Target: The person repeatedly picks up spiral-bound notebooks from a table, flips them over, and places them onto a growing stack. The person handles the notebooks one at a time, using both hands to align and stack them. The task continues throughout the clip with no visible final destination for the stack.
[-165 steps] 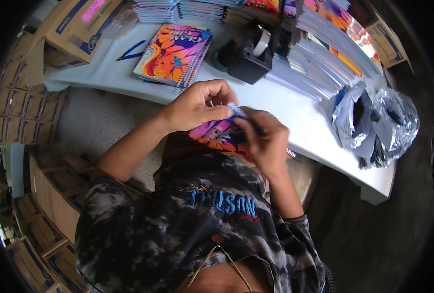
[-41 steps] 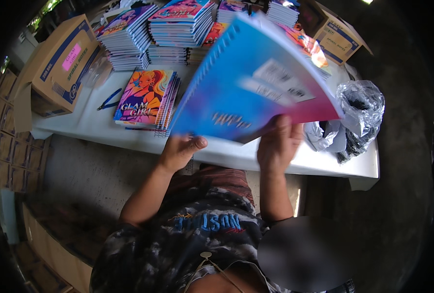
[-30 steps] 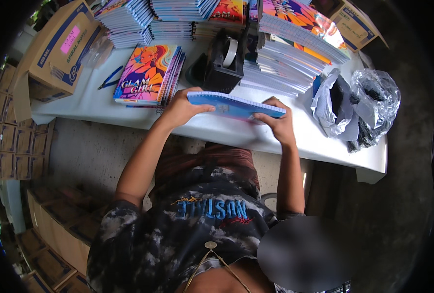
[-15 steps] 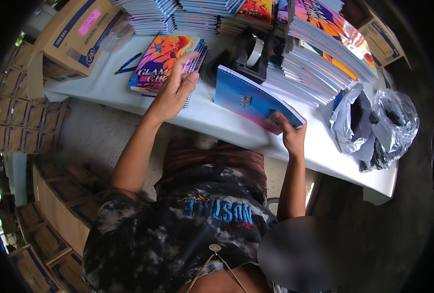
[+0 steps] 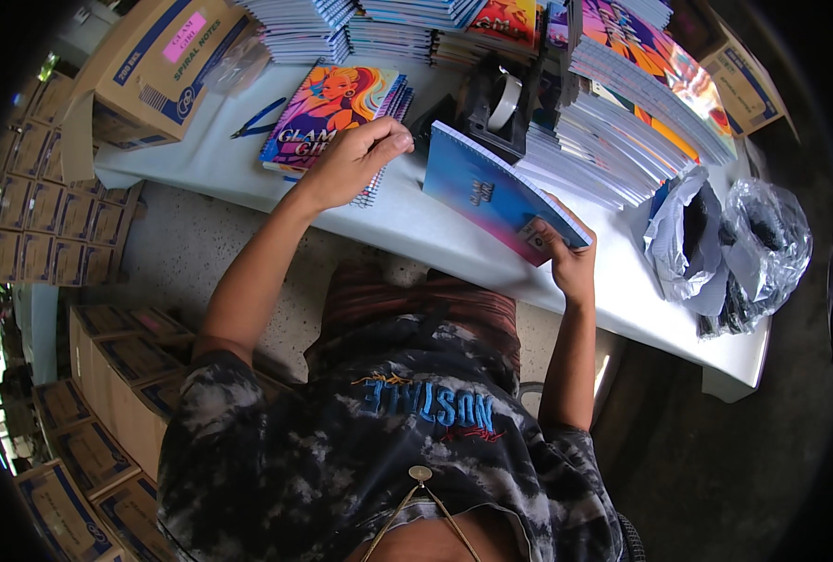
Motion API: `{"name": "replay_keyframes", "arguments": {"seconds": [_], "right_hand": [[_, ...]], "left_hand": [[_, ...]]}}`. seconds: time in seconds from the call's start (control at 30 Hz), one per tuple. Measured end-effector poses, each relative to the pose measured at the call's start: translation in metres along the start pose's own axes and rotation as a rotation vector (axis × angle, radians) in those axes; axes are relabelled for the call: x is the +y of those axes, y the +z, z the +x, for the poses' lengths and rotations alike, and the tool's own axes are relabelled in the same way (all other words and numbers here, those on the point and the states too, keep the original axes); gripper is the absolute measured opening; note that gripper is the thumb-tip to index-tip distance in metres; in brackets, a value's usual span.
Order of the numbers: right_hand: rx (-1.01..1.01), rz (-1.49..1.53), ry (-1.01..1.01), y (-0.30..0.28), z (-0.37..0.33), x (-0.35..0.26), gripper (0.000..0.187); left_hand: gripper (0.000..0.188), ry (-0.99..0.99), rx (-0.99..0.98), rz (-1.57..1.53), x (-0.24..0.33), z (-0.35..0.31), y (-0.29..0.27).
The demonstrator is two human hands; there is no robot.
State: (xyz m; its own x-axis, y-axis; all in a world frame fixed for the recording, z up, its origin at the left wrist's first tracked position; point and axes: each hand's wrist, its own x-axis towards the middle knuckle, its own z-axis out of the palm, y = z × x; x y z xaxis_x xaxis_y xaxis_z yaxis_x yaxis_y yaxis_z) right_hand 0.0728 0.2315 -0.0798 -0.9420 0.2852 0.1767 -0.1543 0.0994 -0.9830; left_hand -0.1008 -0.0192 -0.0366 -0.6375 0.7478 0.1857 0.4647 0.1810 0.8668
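Observation:
My right hand [image 5: 572, 260] grips a blue-and-pink spiral notebook [image 5: 468, 183] by its right end, thumb on the back cover. The notebook is tilted up over the table's front edge, its spiral edge on the far side. To the left of it, my left hand [image 5: 355, 161] hovers apart from the notebook, fingers curled in and pressed together; whatever they may hold is hidden. Just beyond that hand lies a small pile of spiral notebooks [image 5: 327, 108] with a colourful illustrated cover on top, partly covered by the hand.
Blue-handled pliers [image 5: 259, 120] lie left of the pile. A black tape dispenser [image 5: 502, 105] stands behind the held notebook. Tall notebook stacks [image 5: 613, 131] fill the back and right. Clear plastic wrapping [image 5: 763, 248] sits at the right; cardboard boxes [image 5: 159, 75] stand left.
My left hand's raised index finger has curled in, and the hand has shifted slightly right. My right hand still holds the notebook, at nearly the same place. The view has shifted slightly.

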Motion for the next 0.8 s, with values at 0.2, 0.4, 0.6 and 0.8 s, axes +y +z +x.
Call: {"name": "replay_keyframes", "arguments": {"seconds": [0.2,0.4,0.6,0.8], "right_hand": [[-0.004,-0.008,-0.008,-0.002,0.000,0.002,0.030],[-0.010,-0.019,-0.021,-0.001,0.000,0.001,0.029],[-0.047,-0.043,-0.016,-0.004,0.000,0.002,0.028],[-0.023,-0.075,-0.025,-0.004,0.000,0.003,0.029]], "left_hand": [[0.022,-0.015,0.045,-0.065,-0.006,0.008,0.002],[0.034,-0.098,-0.025,-0.031,-0.007,0.013,-0.005],[0.043,-0.372,-0.081,-0.182,0.007,0.022,-0.010],[0.044,-0.410,-0.285,-0.230,0.015,0.028,-0.023]]}}
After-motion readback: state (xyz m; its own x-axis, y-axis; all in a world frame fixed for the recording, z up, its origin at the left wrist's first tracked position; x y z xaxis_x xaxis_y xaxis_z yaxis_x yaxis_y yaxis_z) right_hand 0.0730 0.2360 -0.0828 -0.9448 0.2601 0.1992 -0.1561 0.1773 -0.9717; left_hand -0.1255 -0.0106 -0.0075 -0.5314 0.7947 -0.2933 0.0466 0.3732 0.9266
